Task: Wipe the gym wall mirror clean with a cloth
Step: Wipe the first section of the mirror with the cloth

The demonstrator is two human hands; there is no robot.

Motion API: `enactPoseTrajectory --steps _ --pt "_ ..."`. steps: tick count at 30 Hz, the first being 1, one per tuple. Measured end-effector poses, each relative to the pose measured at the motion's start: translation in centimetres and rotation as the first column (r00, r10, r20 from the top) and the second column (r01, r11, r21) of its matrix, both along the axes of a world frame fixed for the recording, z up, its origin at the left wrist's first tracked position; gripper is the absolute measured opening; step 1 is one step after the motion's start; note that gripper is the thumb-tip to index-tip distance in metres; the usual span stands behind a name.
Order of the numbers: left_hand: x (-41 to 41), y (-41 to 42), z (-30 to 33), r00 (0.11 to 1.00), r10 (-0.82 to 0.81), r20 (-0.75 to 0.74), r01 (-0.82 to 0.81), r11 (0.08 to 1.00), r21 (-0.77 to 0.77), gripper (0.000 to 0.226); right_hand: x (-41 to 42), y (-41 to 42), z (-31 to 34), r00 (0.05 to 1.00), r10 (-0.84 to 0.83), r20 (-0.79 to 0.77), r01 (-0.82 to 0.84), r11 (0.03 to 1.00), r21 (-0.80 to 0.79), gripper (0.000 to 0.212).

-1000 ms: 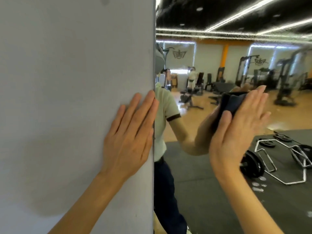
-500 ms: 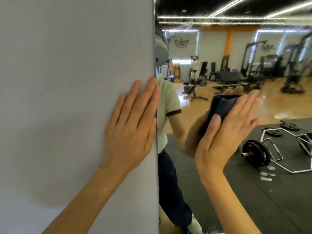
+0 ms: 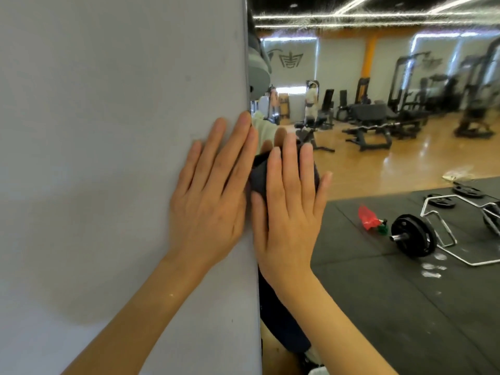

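Cloth (image 3: 259,175) dark navy; wall (image 3: 108,131) pale grey (plain); reflected floor mat (image 3: 405,307) black.

Single head-worn wide-angle view, looking forward and slightly down, very close to a grey wall (image 3: 108,158) filling the left half of the frame, mirror (image 3: 405,307) filling the right half, both forearms entering from the bottom edge.

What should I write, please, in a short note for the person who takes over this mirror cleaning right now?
Left hand: flat on the grey wall, fingertips at the mirror's edge, holds nothing.
Right hand: straight fingers press the dark cloth on the mirror, beside its left edge.
Done: cannot be judged from this view.
Left: white smudges low on the right look like marks on the glass; wipe there, then the rest.
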State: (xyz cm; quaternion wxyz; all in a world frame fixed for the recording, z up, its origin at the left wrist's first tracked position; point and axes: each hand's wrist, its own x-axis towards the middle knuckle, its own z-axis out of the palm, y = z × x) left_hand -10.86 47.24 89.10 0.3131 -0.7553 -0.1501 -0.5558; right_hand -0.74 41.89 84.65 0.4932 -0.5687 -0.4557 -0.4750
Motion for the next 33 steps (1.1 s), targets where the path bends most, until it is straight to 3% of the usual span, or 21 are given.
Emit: enactPoseTrajectory --steps 2,7,11,15,17,20,22,23,24,26,28,29,31,33 --pt "0.0 -0.2 0.1 1.0 -0.011 0.006 0.011 1.0 -0.006 0.046 -0.1 0.1 -0.9 1.0 -0.012 0.017 0.012 1.0 0.007 0.049" --pt "-0.1 -0.3 0.0 1.0 0.004 -0.014 -0.005 1.0 -0.011 0.048 0.2 -2.1 -9.6 0.992 -0.04 0.124 0.058 0.987 -0.151 0.056" --pt "-0.2 -0.9 -1.1 0.999 -0.022 -0.034 0.019 0.998 -0.066 0.051 0.8 -1.3 -3.3 0.995 -0.019 0.103 0.025 0.998 -0.062 0.052" --pt "0.1 -1.1 -3.0 0.999 -0.044 -0.016 0.041 0.988 -0.149 0.053 3.6 -1.8 -0.2 0.972 -0.035 0.233 0.047 0.998 -0.046 0.048" --pt "0.4 -0.7 -3.3 1.0 -0.007 -0.008 0.006 0.993 -0.115 0.053 6.9 -3.5 -0.1 0.987 -0.052 0.155 0.055 0.998 -0.014 0.048" --pt "0.6 -0.2 -3.5 1.0 0.022 0.006 -0.022 0.998 -0.059 0.051 10.1 -5.2 0.4 0.981 -0.032 -0.192 0.066 0.983 0.172 0.05" --pt "0.7 -0.2 -3.7 0.999 0.04 0.016 -0.04 0.998 -0.042 0.052 8.0 -4.5 0.7 0.942 -0.008 -0.336 0.091 0.969 0.23 0.05" --pt "0.8 -0.2 -3.7 0.999 0.045 0.021 -0.044 0.998 -0.041 0.052 6.1 -3.6 0.4 0.941 -0.016 -0.338 0.086 0.977 0.195 0.05" --pt "0.8 -0.2 -3.7 0.999 0.044 0.025 -0.043 0.998 -0.043 0.053 4.0 -2.6 -0.3 0.958 -0.051 -0.281 0.091 0.987 0.131 0.05" --pt "0.7 -0.2 -3.7 0.999 0.036 0.027 -0.035 0.999 -0.042 0.054 1.0 -1.1 -2.6 0.995 -0.101 -0.026 0.101 0.995 0.008 0.057" --pt "0.6 -0.3 -3.6 0.999 0.035 0.016 -0.034 0.999 -0.04 0.055 2.5 -1.5 -3.4 0.969 -0.102 0.226 0.123 0.989 -0.081 0.067" --pt "0.6 -0.3 -3.6 0.999 0.039 0.015 -0.039 0.999 -0.038 0.055 4.2 -2.3 -3.5 0.959 -0.112 0.261 0.142 0.985 -0.099 0.067" --pt "0.6 -0.2 -3.6 0.999 0.044 0.02 -0.043 0.998 -0.038 0.055 7.8 -4.2 -3.2 0.984 -0.141 0.109 0.149 0.986 -0.072 0.054" --pt "0.7 -0.2 -3.7 0.998 0.054 0.032 -0.053 0.998 -0.032 0.055 10.6 -5.4 -2.4 0.978 -0.082 -0.192 0.097 0.993 0.071 0.052"
